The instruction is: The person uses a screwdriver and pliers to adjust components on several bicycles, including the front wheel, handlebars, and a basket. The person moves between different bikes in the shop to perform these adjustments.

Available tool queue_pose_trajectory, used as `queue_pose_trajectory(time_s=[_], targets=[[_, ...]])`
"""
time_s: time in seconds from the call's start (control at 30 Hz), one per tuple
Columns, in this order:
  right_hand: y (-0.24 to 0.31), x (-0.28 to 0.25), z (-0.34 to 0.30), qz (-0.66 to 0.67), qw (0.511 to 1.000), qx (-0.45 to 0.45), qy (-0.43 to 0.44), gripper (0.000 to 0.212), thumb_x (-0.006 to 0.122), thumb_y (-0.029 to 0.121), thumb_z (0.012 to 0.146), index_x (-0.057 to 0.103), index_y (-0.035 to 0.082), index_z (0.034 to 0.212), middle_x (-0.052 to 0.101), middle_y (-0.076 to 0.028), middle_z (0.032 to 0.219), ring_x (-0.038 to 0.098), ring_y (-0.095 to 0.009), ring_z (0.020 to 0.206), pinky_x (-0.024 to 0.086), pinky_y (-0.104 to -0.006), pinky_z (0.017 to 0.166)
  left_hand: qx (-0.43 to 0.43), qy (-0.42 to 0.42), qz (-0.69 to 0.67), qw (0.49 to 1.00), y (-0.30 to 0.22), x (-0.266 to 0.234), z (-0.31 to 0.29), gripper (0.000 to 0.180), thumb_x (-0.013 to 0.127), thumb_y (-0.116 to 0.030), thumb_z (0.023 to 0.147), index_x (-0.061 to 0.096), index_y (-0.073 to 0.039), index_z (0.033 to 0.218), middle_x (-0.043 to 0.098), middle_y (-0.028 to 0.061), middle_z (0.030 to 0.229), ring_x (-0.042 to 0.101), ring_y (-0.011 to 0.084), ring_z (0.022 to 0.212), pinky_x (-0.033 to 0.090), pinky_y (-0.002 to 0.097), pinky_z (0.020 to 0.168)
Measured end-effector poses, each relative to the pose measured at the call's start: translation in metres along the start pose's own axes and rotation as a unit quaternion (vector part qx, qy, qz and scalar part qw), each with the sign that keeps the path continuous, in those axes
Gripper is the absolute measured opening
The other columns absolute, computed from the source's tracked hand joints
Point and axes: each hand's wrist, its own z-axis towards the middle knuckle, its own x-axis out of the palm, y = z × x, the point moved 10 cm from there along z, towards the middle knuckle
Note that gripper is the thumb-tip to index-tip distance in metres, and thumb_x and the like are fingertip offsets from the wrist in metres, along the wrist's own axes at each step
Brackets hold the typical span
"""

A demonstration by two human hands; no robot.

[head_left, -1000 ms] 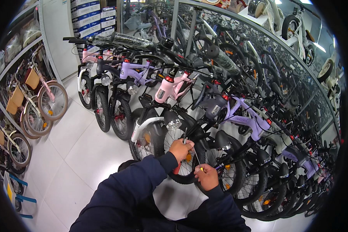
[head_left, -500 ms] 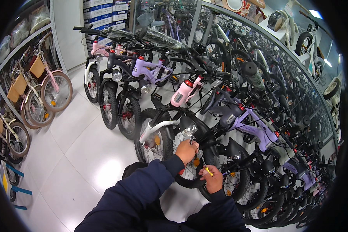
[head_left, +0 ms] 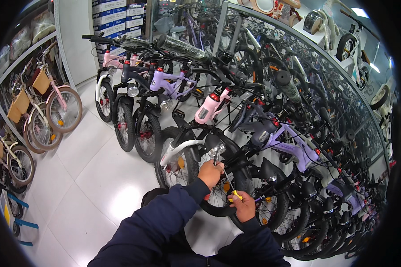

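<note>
1. The left hand [head_left: 210, 173] is closed around a small shiny metal part [head_left: 217, 150] at the black front mudguard [head_left: 229, 153] of a children's bicycle.
2. The right hand [head_left: 244, 205] is wrapped around a yellow-handled screwdriver [head_left: 231, 187], whose thin shaft is angled up toward the left hand.
3. Just below both hands, the bicycle's spoked front wheel [head_left: 218, 198] is seen.
4. Beyond the hands, a row of pink and purple bicycles [head_left: 173, 84] is lined up on the white tiled floor [head_left: 98, 178].

Yellow-handled screwdriver [head_left: 231, 189], black front wheel [head_left: 218, 187], navy sleeves [head_left: 165, 222], glossy white floor [head_left: 102, 178].

left hand [head_left: 210, 173] raised, right hand [head_left: 244, 206] clenched
</note>
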Motion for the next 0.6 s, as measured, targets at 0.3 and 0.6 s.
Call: queue_pose_trajectory(time_s=[0.3,0.6], targets=[[0.004,-0.004,-0.004,-0.020,1.000,0.014,0.014,0.029,0.058,0.016,0.095,0.058,-0.004,0.115,0.068,-0.011,0.100,0.063,-0.013,0.086,0.052,-0.0241,0.070,-0.021,0.006,-0.015,1.000,0.006,0.003,0.000,0.021,0.060,-0.020,0.090,0.060,0.001,0.088,0.063,0.0049,0.069,0.056,0.0138,0.056,0.043,0.0304,0.051],[0.012,-0.008,-0.004,-0.017,1.000,-0.004,-0.012,0.025,0.060,0.018,0.092,0.063,-0.002,0.107,0.070,-0.004,0.088,0.060,-0.007,0.069,0.049,-0.0217,0.062,-0.039,0.001,-0.056,0.998,0.028,0.005,0.009,0.019,0.058,-0.019,0.091,0.058,-0.001,0.084,0.058,0.0041,0.068,0.050,0.0122,0.054,0.040,0.0291,0.050]])
